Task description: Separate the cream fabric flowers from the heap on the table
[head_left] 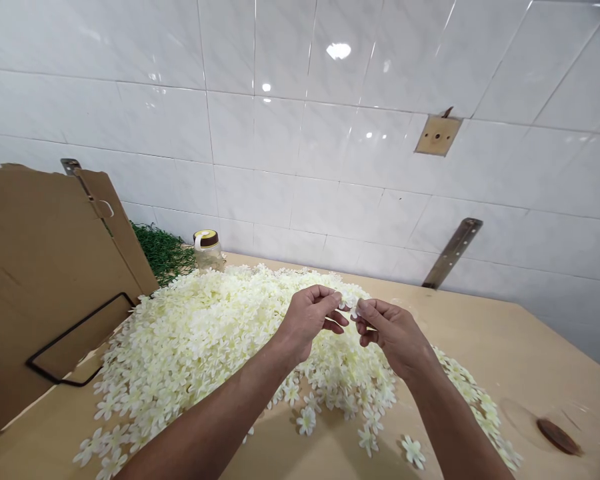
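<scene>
Both hands are raised close together over a big heap of pale yellow-white artificial flowers (220, 327). My left hand (315, 313) pinches a small white artificial flower (347, 297) between thumb and forefinger. From the other side, my right hand (390, 330) has thumb and forefinger closed on white petals. Whether the two hands share one flower or hold separate ones, I cannot tell. Beneath the hands, single flowers lie scattered at the heap's front edge, among them a loose flower (413, 452) near my right forearm.
A cardboard sheet (45, 267) stands at the left, with a black wire frame (80, 340) against it. Green netting (163, 252) and a lidded jar (208, 250) sit behind the heap. A metal bracket (453, 253) is on the tiled wall. A brown oval piece (558, 437) lies on the tabletop (510, 347).
</scene>
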Demonstrator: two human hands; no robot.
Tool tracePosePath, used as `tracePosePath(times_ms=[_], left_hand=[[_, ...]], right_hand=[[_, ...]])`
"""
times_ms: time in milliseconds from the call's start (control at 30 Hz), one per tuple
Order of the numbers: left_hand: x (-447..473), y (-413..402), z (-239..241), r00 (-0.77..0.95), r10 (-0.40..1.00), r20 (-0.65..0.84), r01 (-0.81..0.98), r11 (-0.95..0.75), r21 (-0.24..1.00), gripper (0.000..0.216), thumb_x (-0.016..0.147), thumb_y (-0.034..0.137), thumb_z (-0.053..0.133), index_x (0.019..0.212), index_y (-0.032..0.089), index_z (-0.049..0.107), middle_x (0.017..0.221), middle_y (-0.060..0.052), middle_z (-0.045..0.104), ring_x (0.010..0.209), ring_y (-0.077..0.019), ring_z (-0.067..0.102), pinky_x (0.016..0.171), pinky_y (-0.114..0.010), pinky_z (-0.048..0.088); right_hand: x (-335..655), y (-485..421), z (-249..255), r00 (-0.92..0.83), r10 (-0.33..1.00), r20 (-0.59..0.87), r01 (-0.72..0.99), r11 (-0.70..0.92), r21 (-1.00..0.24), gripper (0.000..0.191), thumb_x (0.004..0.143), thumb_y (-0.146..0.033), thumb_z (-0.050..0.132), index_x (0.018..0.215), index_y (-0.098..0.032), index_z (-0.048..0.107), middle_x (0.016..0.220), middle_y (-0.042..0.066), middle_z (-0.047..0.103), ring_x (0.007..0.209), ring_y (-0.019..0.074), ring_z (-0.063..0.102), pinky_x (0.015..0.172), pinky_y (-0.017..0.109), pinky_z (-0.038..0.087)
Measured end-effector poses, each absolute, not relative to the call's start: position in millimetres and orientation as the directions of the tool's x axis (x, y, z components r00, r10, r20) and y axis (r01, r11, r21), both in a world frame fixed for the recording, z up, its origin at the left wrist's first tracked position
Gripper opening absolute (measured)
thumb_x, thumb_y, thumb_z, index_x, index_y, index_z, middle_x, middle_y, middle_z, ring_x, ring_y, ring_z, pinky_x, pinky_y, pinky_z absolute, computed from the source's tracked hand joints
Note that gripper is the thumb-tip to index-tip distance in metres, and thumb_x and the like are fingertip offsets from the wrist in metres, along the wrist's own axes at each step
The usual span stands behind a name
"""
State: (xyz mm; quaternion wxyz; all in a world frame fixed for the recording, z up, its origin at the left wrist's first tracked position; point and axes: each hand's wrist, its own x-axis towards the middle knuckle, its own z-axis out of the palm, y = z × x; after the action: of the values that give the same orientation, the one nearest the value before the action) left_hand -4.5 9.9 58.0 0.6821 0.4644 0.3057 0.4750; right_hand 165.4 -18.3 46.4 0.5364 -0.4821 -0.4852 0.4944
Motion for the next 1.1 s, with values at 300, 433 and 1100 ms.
tracePosePath(times_ms=[300, 433, 1100], left_hand=[[-6, 12, 58, 0.295, 0.955, 0.008, -0.343, 0.098, 0.934, 0.019, 0.081, 0.030, 0.070, 0.078, 0.013, 0.061, 0.080, -0.006, 0.063, 0.056, -0.0110, 0.060, 0.054, -0.026, 0.052], [-7, 16, 55, 0.275, 0.961, 0.010, -0.319, 0.081, 0.944, 0.018, 0.080, 0.030, 0.070, 0.078, 0.014, 0.062, 0.077, -0.004, 0.060, 0.055, -0.0107, 0.058, 0.052, -0.025, 0.050], [5, 7, 47, 0.282, 0.958, 0.050, -0.186, 0.004, 0.983, 0.014, 0.081, 0.025, 0.065, 0.075, 0.015, 0.059, 0.065, -0.003, 0.063, 0.051, -0.0111, 0.057, 0.047, -0.024, 0.048]], right_hand=[[170, -15, 45, 0.033, 0.999, 0.041, -0.073, 0.043, -0.996, 0.043, 0.073, -0.057, 0.076, 0.066, -0.017, 0.063, 0.065, 0.001, 0.055, 0.057, 0.0116, 0.048, 0.049, 0.024, 0.045], [173, -9, 35, 0.112, 0.992, 0.051, 0.218, 0.026, -0.976, 0.046, 0.077, -0.062, 0.070, 0.076, -0.016, 0.071, 0.069, 0.004, 0.061, 0.055, 0.0135, 0.053, 0.051, 0.029, 0.049], [165, -16, 38, -0.016, 0.995, 0.101, 0.021, 0.101, -0.995, 0.036, 0.079, -0.053, 0.073, 0.075, -0.018, 0.067, 0.062, -0.001, 0.052, 0.057, 0.0129, 0.047, 0.045, 0.023, 0.041]])
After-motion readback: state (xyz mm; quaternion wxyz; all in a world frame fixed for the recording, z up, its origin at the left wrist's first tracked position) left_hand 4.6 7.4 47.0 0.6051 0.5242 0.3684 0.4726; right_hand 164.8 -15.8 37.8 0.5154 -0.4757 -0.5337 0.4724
